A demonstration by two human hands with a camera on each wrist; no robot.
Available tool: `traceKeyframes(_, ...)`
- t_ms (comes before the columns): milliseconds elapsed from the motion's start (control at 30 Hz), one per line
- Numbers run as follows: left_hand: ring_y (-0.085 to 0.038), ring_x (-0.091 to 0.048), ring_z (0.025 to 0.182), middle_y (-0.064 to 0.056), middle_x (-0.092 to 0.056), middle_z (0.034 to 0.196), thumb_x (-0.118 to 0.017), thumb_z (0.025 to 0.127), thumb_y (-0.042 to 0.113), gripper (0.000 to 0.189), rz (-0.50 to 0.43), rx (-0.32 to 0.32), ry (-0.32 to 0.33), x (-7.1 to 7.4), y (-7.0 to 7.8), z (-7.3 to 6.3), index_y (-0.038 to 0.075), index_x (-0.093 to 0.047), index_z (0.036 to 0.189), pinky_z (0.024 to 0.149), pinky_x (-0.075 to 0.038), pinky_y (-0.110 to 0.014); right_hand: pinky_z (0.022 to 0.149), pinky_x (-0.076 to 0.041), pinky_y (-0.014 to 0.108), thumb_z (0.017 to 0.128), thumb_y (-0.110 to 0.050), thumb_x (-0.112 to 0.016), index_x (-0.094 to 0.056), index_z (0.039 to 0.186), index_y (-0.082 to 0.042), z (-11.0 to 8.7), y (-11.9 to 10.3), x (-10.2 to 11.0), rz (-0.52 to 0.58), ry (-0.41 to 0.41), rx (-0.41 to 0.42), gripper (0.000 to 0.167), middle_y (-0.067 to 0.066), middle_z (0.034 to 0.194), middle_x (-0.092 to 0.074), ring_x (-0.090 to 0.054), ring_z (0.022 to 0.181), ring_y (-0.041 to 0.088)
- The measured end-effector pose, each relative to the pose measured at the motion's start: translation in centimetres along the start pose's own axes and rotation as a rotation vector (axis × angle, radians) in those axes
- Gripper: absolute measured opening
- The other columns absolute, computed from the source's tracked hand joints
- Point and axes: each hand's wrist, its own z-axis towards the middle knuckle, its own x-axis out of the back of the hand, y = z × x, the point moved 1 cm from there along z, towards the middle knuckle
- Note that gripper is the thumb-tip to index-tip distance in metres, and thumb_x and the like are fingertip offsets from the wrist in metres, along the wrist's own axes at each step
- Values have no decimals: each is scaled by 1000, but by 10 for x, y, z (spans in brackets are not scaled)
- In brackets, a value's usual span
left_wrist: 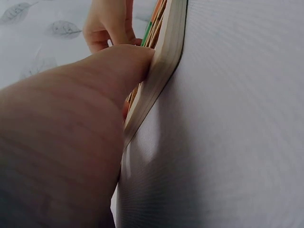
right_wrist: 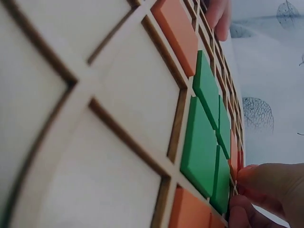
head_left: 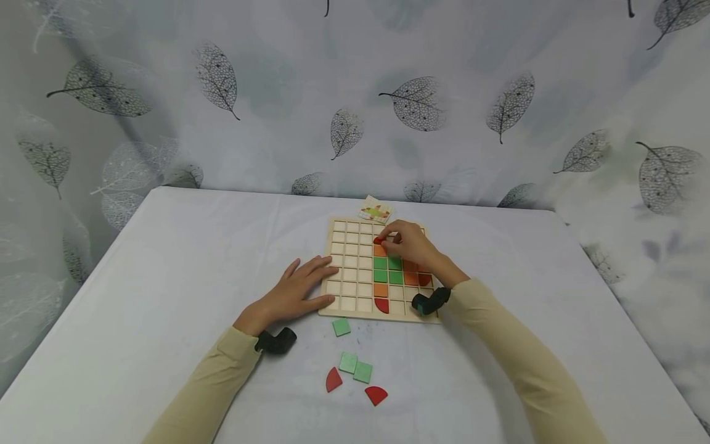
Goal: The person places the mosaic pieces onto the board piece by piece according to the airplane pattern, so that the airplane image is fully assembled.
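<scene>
A person in beige sleeves [head_left: 493, 327] works over a wooden grid board [head_left: 352, 263] on a white-covered desk [head_left: 222, 234], its cells holding flat colored pieces. The right hand [head_left: 413, 243] pinches a red piece [head_left: 379, 241] with curled fingers at the cell just beyond an orange tile [head_left: 379, 251]; whether the piece sits fully in the cell cannot be told. The left hand [head_left: 302, 288] lies spread, its fingers relaxed and grasping nothing, fingertips and thumb on the board's left edge.

In line down one column are the red piece, the orange tile, two green tiles [head_left: 379, 263], a second orange tile [head_left: 380, 290] and a red quarter-round [head_left: 381, 305] in the nearest row. In the next column, two more green tiles [head_left: 395, 277] complete a block of four, with further orange tiles [head_left: 410, 278] and another red quarter-round [head_left: 424, 280] to the right, that area partly hidden by the right hand.

Loose on the desk before the board lie three green squares [head_left: 348, 362], one near the frame and two side by side, and two red wedges [head_left: 376, 396]. A printed card [head_left: 375, 211] rests at the board's far edge; leaf-patterned cloth [head_left: 277, 92] hangs behind.
</scene>
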Motion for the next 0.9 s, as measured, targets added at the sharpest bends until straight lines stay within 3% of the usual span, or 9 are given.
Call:
traceKeyframes(200,-32,-22,147,-10,-31,157,-63,94,35,58,-3,-3,5,0,0,0,12,-46,144,117,-7,-58,82,-54,43,93,3,-59,-73,104,2,-2,1,0,4,17,-6,18,20,119,-63,-63,97,34)
traceKeyframes(433,-32,-22,147,-11,-31,157,-63,95,36,58,2,1,3,0,1,-1,12,-46,145,117,-7,-58,71,-51,36,92,2,-60,-73,105,2,-3,0,-1,-17,8,22,19,21,119,-61,-61,84,28)
traceKeyframes(900,-32,-22,147,-10,-31,157,-63,94,36,59,14,11,-2,-1,1,0,13,-46,145,117,-7,-58,71,-50,34,91,-1,-64,-72,105,2,-12,-7,0,-35,4,52,16,21,117,-61,-60,79,24)
